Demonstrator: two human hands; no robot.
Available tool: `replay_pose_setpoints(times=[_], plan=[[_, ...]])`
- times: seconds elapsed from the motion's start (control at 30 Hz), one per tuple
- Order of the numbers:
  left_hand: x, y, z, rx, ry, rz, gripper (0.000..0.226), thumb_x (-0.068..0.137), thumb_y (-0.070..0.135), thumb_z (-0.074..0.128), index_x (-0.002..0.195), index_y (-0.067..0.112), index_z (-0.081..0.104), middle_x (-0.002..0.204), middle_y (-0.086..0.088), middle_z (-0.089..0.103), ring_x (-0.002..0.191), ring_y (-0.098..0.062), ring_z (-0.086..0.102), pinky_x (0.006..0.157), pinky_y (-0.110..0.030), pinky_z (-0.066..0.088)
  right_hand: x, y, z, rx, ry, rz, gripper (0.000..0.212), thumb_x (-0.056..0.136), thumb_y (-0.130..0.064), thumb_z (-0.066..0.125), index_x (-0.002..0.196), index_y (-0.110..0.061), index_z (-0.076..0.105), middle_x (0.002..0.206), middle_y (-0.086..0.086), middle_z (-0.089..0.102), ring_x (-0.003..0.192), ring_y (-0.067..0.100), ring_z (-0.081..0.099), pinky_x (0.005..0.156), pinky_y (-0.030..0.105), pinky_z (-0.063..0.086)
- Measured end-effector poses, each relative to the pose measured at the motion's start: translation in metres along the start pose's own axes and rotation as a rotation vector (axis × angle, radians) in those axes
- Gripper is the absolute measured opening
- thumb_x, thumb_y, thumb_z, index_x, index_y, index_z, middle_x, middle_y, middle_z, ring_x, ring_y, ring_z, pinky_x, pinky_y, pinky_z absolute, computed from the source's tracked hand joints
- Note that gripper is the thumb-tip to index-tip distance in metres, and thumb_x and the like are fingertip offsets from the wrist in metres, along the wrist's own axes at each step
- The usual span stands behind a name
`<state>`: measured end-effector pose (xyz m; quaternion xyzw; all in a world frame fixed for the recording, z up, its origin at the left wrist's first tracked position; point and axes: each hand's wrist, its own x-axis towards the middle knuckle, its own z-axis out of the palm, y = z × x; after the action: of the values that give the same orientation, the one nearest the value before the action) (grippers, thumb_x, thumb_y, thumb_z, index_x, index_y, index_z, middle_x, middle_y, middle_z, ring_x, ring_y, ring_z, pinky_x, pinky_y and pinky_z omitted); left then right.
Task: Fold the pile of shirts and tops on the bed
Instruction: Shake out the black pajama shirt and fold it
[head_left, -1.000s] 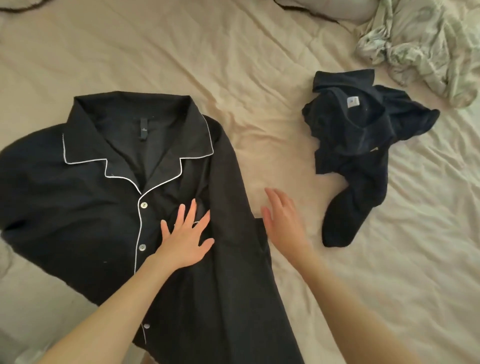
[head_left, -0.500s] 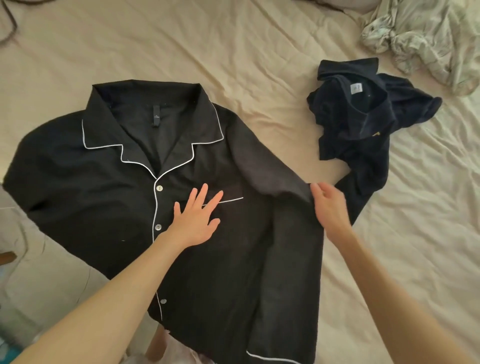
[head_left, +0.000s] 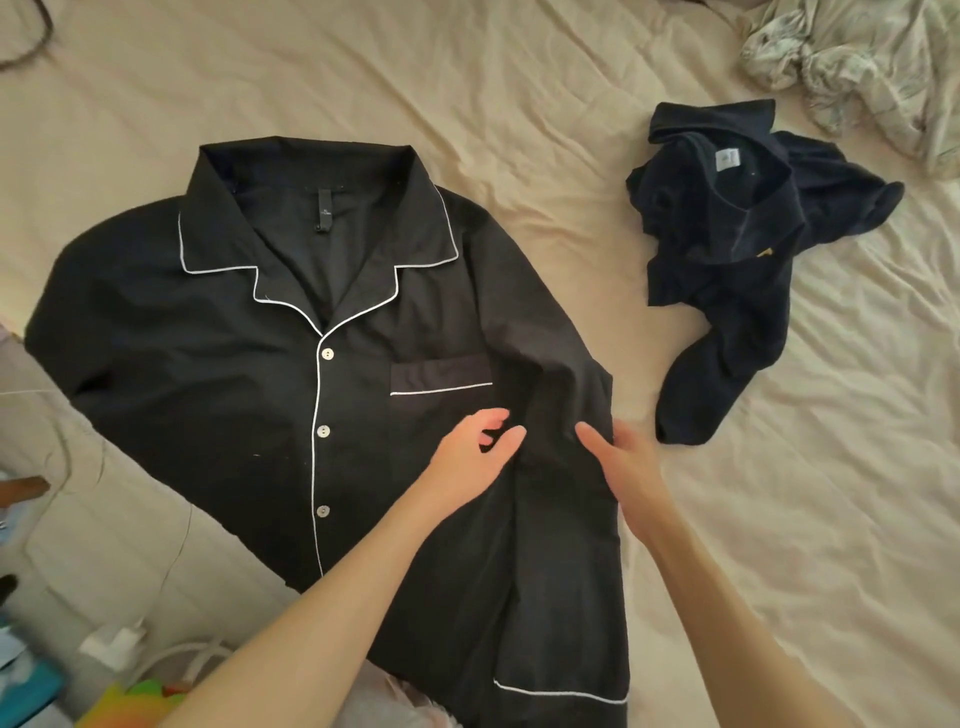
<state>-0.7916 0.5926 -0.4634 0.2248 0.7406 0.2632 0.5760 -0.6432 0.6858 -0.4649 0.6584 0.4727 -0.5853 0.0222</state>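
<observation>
A bed (head_left: 519, 78) with a wrinkled beige sheet bears a black white-piped shirt (head_left: 218, 374) spread flat, a crumpled dark navy top (head_left: 737, 270) well apart, and a rumpled pale cloth (head_left: 857, 62) at its far corner.

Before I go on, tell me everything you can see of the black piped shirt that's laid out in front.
The black piped shirt lies face up on the beige bed sheet, collar away from the camera. It looks like thin woven cloth, with white piping on its notched collar, placket, chest pocket and cuff. Three pale buttons show, fastened. Its sleeve on the right is folded down along the body. The left hand and right hand flank a raised fold in that sleeve, touching it.
</observation>
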Motion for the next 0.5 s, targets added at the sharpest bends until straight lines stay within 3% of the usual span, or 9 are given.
replay_pose_setpoints(times=[0.1,0.2,0.27,0.33,0.4,0.5], plan=[[-0.002,0.014,0.005,-0.259,-0.058,0.007,0.040,0.088,0.040,0.060,0.125,0.026,0.051,0.118,0.017,0.055,0.110,0.003,0.050,0.087,-0.011,0.038,-0.021,-0.005,0.012,-0.031,-0.100,-0.101,0.024,0.092,-0.029,0.058,0.109,-0.012,0.063,0.098,0.005,0.069,0.089,0.021,0.068,0.085,0.040,0.056],[0.000,0.023,-0.003,-0.335,0.197,0.008,0.005,0.089,0.027,0.060,0.090,0.022,0.059,0.091,0.008,0.065,0.086,-0.007,0.060,0.076,-0.019,0.048,-0.033,-0.001,0.027,-0.083,-0.222,-0.107,0.028,0.094,-0.036,0.053,0.099,-0.009,0.063,0.096,0.011,0.068,0.090,0.024,0.066,0.081,0.036,0.057],[0.001,0.016,-0.017,-0.299,0.384,-0.057,0.017,0.092,0.026,0.054,0.080,0.013,0.055,0.079,-0.001,0.059,0.074,-0.014,0.055,0.072,-0.032,0.048,-0.030,-0.001,0.031,0.050,-0.159,-0.017,0.032,0.096,-0.039,0.048,0.098,-0.012,0.064,0.093,0.007,0.069,0.088,0.019,0.067,0.077,0.029,0.057],[-0.002,-0.001,-0.035,-0.297,0.460,-0.136,0.014,0.093,0.025,0.050,0.093,0.013,0.056,0.091,-0.003,0.060,0.085,-0.018,0.058,0.075,-0.036,0.051,-0.022,-0.003,0.033,0.207,-0.093,0.062,0.033,0.097,-0.039,0.045,0.101,-0.013,0.064,0.090,0.004,0.071,0.085,0.018,0.068,0.074,0.028,0.056],[-0.010,-0.020,-0.050,-0.352,0.464,-0.240,0.022,0.096,0.023,0.046,0.115,0.019,0.054,0.106,-0.003,0.060,0.096,-0.020,0.060,0.070,-0.030,0.053,-0.017,-0.006,0.038,0.256,-0.082,0.070,0.037,0.097,-0.040,0.045,0.106,-0.011,0.065,0.093,0.004,0.072,0.088,0.019,0.068,0.076,0.030,0.055],[-0.016,-0.041,-0.062,-0.343,0.513,-0.296,0.034,0.097,0.023,0.046,0.130,0.016,0.043,0.101,-0.003,0.060,0.091,-0.022,0.063,0.077,-0.035,0.054,-0.013,-0.012,0.050,0.255,-0.093,0.067,0.041,0.093,-0.047,0.049,0.107,-0.011,0.064,0.096,0.002,0.071,0.093,0.016,0.067,0.083,0.032,0.054]])
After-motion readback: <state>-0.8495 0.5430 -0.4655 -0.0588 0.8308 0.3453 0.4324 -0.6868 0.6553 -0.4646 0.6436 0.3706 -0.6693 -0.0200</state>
